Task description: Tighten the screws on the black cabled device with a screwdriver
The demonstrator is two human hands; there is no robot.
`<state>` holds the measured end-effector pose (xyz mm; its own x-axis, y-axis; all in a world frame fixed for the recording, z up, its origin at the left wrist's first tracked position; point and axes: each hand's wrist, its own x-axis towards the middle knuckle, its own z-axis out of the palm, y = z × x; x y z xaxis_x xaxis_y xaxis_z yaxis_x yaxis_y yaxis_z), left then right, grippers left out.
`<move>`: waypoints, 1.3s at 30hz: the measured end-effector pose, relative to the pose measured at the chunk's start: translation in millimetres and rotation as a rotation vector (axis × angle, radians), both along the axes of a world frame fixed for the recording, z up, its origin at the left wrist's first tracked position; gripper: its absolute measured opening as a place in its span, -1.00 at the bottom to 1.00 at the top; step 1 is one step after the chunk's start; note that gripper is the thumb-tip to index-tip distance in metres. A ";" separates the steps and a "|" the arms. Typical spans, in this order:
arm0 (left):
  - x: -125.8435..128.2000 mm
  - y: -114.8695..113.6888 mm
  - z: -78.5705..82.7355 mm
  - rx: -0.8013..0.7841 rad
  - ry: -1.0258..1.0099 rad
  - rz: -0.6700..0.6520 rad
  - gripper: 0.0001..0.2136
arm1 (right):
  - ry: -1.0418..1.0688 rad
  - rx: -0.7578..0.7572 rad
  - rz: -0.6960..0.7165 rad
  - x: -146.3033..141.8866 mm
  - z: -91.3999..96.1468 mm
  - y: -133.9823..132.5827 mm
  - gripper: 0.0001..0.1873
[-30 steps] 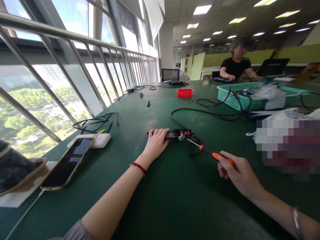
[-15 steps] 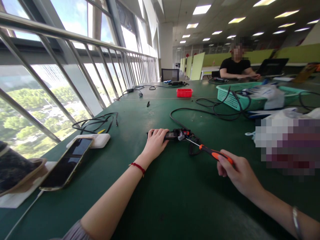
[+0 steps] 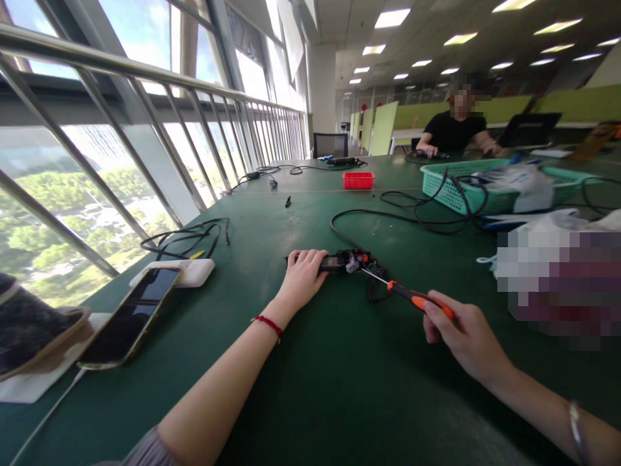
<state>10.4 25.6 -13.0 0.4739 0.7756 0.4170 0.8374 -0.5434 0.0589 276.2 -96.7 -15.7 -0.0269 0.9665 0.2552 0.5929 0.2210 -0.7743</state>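
My left hand [image 3: 305, 275] is closed over the left part of a black elongated device [image 3: 334, 263], pressing it against the green table [image 3: 310, 375]. The device's right end is opened up, with small red and whitish parts exposed and a black cable running from it. An orange and black screwdriver [image 3: 420, 301] is gripped by its handle in my right hand [image 3: 466, 330]. Its thin shaft points up and left, and its tip is at the exposed right end of the device. I cannot make out exactly what the tip touches.
A phone [image 3: 130, 317] leans on a white block at left, near coiled cables [image 3: 187, 236]. Farther back are a red tray [image 3: 358, 180] and a green basket [image 3: 446, 191] holding bags. Plastic bags [image 3: 548, 259] lie at right. A person [image 3: 456, 129] sits across the table.
My hands, the device and the screwdriver stay nearly still. Across the table, the person's hands have moved apart, one now on a dark item on the table.
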 end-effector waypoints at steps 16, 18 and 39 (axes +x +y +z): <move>0.1 0.6 -0.9 0.008 -0.012 -0.011 -0.74 | -0.077 0.092 -0.017 -2.4 4.0 0.8 -0.70; 0.1 0.5 -0.6 0.007 -0.017 -0.011 -0.74 | -0.120 0.083 0.010 -2.8 4.7 0.8 -0.61; 1.0 1.0 -0.7 0.010 -0.010 -0.001 -0.73 | -0.061 0.228 -0.070 -1.2 2.3 4.8 -0.80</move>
<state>11.4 26.6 -13.7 0.4704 0.7709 0.4294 0.8363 -0.5448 0.0620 275.0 -91.9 -13.5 0.0160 0.8843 0.4666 0.6574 0.3423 -0.6713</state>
